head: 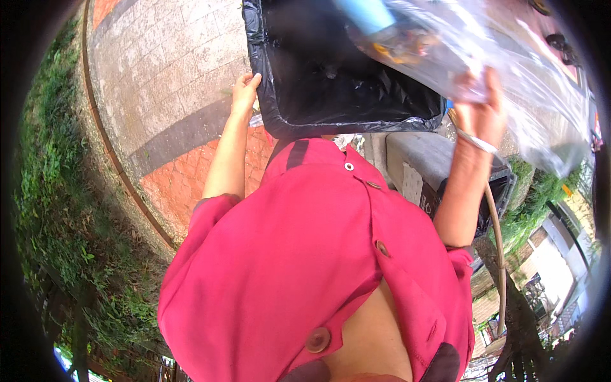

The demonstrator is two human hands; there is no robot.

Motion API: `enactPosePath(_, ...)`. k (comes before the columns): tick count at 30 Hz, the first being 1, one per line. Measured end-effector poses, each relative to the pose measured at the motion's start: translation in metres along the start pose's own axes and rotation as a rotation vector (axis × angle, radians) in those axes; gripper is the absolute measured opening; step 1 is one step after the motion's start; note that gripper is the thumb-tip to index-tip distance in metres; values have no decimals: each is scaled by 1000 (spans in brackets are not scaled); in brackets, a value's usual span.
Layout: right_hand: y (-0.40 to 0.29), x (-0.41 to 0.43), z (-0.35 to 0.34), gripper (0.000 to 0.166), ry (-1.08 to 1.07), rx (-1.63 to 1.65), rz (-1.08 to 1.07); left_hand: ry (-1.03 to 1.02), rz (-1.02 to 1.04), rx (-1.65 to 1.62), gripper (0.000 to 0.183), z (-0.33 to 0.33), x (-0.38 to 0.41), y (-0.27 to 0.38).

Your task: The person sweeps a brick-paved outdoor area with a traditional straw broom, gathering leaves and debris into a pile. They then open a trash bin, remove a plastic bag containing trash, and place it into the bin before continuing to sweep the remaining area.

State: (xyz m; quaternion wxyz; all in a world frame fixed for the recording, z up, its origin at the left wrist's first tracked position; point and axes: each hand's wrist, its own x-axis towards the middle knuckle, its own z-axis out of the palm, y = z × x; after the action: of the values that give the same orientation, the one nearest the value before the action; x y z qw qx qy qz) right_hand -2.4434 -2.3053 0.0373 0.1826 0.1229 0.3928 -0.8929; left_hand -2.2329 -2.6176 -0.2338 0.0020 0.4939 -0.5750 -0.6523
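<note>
A bin lined with a black plastic bag stands directly before me, its liner folded over the rim. My left hand grips the left side of that rim, thumb on top. On the other side, my right hand holds a clear plastic bag over the bin's right part. Blurred yellow and orange bits show through the clear plastic. A light blue object appears at the top, blurred; whether it is inside the clear bag I cannot tell.
A grey block or ledge stands at the right, with a second black-lined bin behind my right forearm. A long wooden stick slants past it. Paving and a kerb edge border greenery at the left.
</note>
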Motion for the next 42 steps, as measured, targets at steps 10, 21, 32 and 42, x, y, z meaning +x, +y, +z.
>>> enactPosePath(10, 71, 5, -109, 25, 121, -1004, 12, -47, 16, 36, 41, 2, -1, 15)
enactPosePath(21, -97, -54, -270, 20, 503, -1521, -474, -61, -143, 34, 37, 8, -7, 26)
enactPosePath(32, -175, -26, -393, 30, 558, -2339, 558, -337, 699, 413, 27, 241, -115, 130)
enactPosePath(42, -195, 22, -482, 32, 120, -1996, 727, -482, 290, 123, 44, 458, -160, 105)
